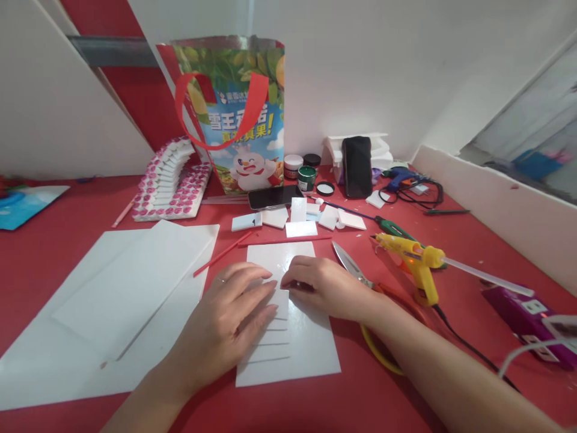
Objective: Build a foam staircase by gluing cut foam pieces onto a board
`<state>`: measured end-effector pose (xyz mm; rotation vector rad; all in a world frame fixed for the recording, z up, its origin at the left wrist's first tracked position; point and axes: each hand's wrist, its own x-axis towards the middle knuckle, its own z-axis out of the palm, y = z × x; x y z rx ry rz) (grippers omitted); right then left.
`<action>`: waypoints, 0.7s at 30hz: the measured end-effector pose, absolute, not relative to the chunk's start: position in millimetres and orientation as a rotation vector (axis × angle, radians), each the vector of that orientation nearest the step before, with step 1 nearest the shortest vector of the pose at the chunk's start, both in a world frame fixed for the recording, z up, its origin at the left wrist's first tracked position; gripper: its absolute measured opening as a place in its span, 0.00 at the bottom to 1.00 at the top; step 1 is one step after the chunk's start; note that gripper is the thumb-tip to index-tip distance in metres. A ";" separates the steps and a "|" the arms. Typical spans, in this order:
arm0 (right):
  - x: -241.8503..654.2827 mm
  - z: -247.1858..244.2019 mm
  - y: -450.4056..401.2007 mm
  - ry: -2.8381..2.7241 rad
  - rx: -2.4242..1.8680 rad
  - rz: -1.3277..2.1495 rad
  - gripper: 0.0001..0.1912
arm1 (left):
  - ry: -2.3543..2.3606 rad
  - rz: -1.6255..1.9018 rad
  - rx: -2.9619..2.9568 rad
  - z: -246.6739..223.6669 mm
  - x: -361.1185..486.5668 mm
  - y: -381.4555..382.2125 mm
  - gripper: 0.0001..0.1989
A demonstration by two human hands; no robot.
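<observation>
A white rectangular board [311, 343] lies on the red table, with overlapping white strips [278, 341] laid like steps along its left half. My left hand [237, 307] rests over the strips, fingers stretched out and apart, fingertips near their upper end. From the other side, my right hand [320, 285] reaches in with bent fingers and a closed grip at the strips' upper right edge. Whatever lies between its fingertips is too hidden to make out. Open-bladed scissors [354, 264] with orange and yellow handles lie partly under my right forearm.
Larger white sheets [135, 288] lie at left. A yellow glue gun [412, 258] and a purple power strip [532, 325] are at right. Behind the board are red sticks [283, 241], small white pieces [302, 228], phones [357, 167], paint jars [307, 178] and a printed bag [243, 120].
</observation>
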<state>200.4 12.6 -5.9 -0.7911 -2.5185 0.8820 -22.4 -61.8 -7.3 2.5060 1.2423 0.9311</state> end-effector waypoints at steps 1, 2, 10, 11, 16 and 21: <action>200.8 -4.3 12.7 -2.512 -0.797 0.877 0.08 | 1.270 0.968 2.501 -7.0 -23.8 -61.2 0.11; 201.2 -2.5 12.8 -2.502 -0.810 0.871 0.07 | 1.323 1.021 2.478 -6.6 -25.9 -60.6 0.10; 201.1 4.4 11.5 -2.359 -1.072 0.849 0.03 | 2.017 1.118 2.177 -13.5 -59.2 -48.6 0.13; 200.3 4.8 10.6 -2.361 -1.102 0.840 0.03 | 2.052 1.072 2.208 -16.3 -62.6 -46.7 0.14; 197.1 9.6 5.9 -2.397 -1.228 0.778 0.04 | 2.174 0.697 2.353 -28.0 -71.4 -42.1 0.17; 199.1 11.8 4.8 -2.434 -1.272 0.699 0.08 | 2.244 0.522 2.344 -29.1 -68.4 -42.2 0.19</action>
